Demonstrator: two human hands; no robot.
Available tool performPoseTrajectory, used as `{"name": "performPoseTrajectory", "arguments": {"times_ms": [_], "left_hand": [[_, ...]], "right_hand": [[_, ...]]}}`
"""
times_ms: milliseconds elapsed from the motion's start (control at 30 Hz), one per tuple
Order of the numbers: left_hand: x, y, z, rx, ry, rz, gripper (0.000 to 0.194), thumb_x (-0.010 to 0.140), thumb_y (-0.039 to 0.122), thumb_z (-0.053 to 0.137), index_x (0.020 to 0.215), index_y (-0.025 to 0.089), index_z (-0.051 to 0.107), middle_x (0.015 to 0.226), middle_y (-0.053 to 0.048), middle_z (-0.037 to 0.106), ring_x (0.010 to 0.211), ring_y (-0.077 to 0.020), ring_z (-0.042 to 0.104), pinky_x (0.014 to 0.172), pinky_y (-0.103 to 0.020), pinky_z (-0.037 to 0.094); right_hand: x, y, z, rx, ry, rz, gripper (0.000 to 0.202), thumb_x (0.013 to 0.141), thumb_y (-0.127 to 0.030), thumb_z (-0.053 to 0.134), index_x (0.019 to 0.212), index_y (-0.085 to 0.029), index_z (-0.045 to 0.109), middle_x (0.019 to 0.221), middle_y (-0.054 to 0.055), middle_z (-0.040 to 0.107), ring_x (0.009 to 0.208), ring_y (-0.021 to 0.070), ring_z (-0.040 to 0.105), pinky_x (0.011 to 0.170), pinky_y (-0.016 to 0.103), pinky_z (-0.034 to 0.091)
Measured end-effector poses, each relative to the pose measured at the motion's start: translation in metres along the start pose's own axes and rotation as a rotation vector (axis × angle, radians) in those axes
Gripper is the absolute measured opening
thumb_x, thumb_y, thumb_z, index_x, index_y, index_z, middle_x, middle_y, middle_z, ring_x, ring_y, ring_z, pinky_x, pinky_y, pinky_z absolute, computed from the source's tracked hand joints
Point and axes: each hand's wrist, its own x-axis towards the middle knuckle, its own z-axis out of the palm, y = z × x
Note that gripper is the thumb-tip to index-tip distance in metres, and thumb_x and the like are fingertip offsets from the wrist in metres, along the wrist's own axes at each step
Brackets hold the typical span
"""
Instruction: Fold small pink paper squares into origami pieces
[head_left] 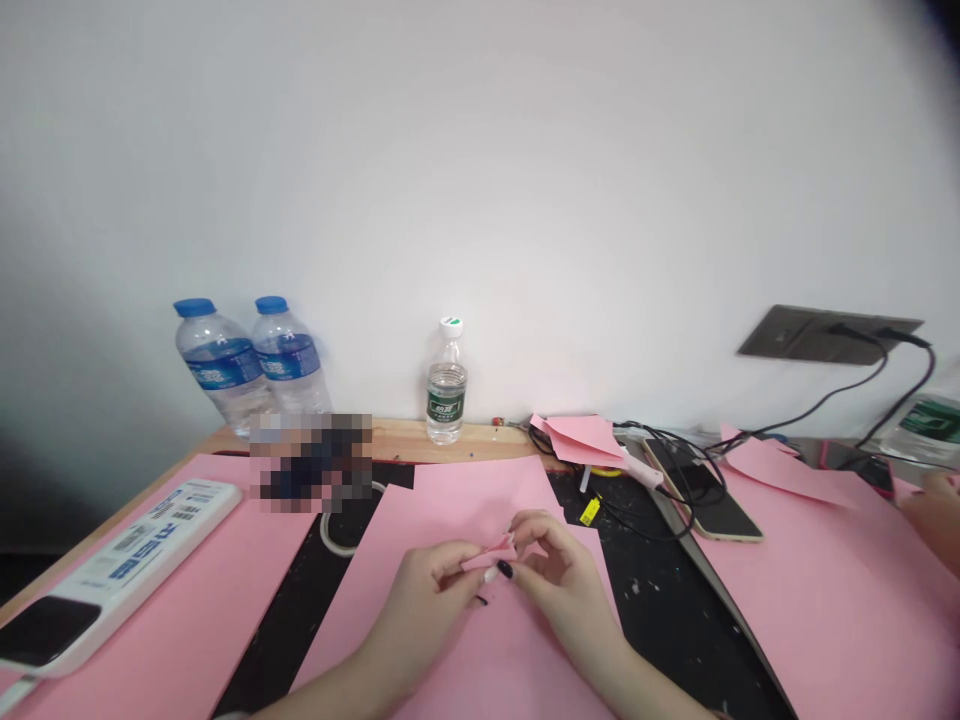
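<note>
A small folded piece of pink paper [487,556] is pinched between my two hands, just above a large pink sheet [465,490]. My left hand [427,590] grips its left end with thumb and fingers. At the right end, my right hand [559,580] closes its fingertips on the paper, thumb and forefinger close to the other thumb. The nails that show are dark or pale. How the paper is folded inside the fingers is partly hidden.
Water bottles [289,350] and a smaller bottle [447,390] stand by the wall. A white device [150,560] lies left. Cables [675,450], folded pink paper [581,438] and a phone [705,490] lie right. Another person's hand [934,515] shows at the right edge.
</note>
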Motion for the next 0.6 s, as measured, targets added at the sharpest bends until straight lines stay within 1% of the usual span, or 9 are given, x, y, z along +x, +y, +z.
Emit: {"name": "performPoseTrajectory", "arguments": {"times_ms": [100, 233, 300, 433, 500, 600], "left_hand": [[-0.0005, -0.0008, -0.0011, -0.014, 0.037, 0.022, 0.020, 0.078, 0.026, 0.061, 0.092, 0.023, 0.075, 0.087, -0.003, 0.073, 0.083, -0.0206, 0.063, 0.074, -0.029, 0.052], [-0.0011, -0.0032, -0.0020, 0.011, 0.083, 0.057, 0.019, 0.076, 0.029, 0.064, 0.090, 0.024, 0.076, 0.080, -0.003, 0.073, 0.083, -0.0228, 0.064, 0.073, -0.031, 0.053], [-0.0016, -0.0036, -0.0022, 0.025, 0.081, 0.072, 0.019, 0.076, 0.028, 0.064, 0.089, 0.024, 0.076, 0.081, -0.003, 0.074, 0.082, -0.0232, 0.064, 0.072, -0.031, 0.053], [-0.0029, -0.0048, -0.0032, 0.050, 0.067, 0.091, 0.018, 0.076, 0.027, 0.063, 0.088, 0.026, 0.077, 0.090, -0.003, 0.075, 0.083, -0.0234, 0.066, 0.074, -0.032, 0.054], [-0.0031, -0.0052, -0.0038, 0.063, 0.060, 0.101, 0.018, 0.077, 0.025, 0.063, 0.088, 0.026, 0.076, 0.092, -0.003, 0.075, 0.083, -0.0231, 0.066, 0.075, -0.031, 0.053], [-0.0029, -0.0039, -0.0036, 0.078, 0.045, 0.108, 0.017, 0.077, 0.025, 0.062, 0.085, 0.024, 0.076, 0.087, -0.003, 0.075, 0.081, -0.0221, 0.066, 0.075, -0.030, 0.053]], "right_hand": [[-0.0035, -0.0035, -0.0005, -0.059, 0.049, -0.050, 0.017, 0.072, -0.019, 0.068, 0.079, -0.021, 0.054, 0.093, 0.005, 0.054, 0.085, 0.0189, 0.056, 0.058, 0.023, 0.046], [-0.0069, -0.0062, -0.0014, -0.176, -0.005, -0.133, 0.011, 0.074, -0.017, 0.065, 0.078, -0.020, 0.055, 0.099, 0.008, 0.053, 0.085, 0.0196, 0.056, 0.057, 0.025, 0.045], [-0.0076, -0.0064, -0.0017, -0.202, -0.013, -0.150, 0.010, 0.075, -0.018, 0.064, 0.080, -0.020, 0.055, 0.101, 0.009, 0.054, 0.084, 0.0194, 0.056, 0.057, 0.025, 0.045], [-0.0079, -0.0064, -0.0021, -0.201, 0.017, -0.180, 0.013, 0.076, -0.016, 0.064, 0.082, -0.022, 0.054, 0.098, 0.007, 0.054, 0.082, 0.0188, 0.056, 0.057, 0.025, 0.046], [-0.0083, -0.0068, -0.0026, -0.229, -0.003, -0.200, 0.011, 0.076, -0.015, 0.064, 0.080, -0.021, 0.056, 0.098, 0.007, 0.055, 0.081, 0.0184, 0.056, 0.059, 0.026, 0.046], [-0.0089, -0.0078, -0.0035, -0.279, -0.046, -0.227, 0.008, 0.078, -0.013, 0.061, 0.078, -0.021, 0.062, 0.098, 0.008, 0.057, 0.077, 0.0174, 0.058, 0.061, 0.027, 0.047]]}}
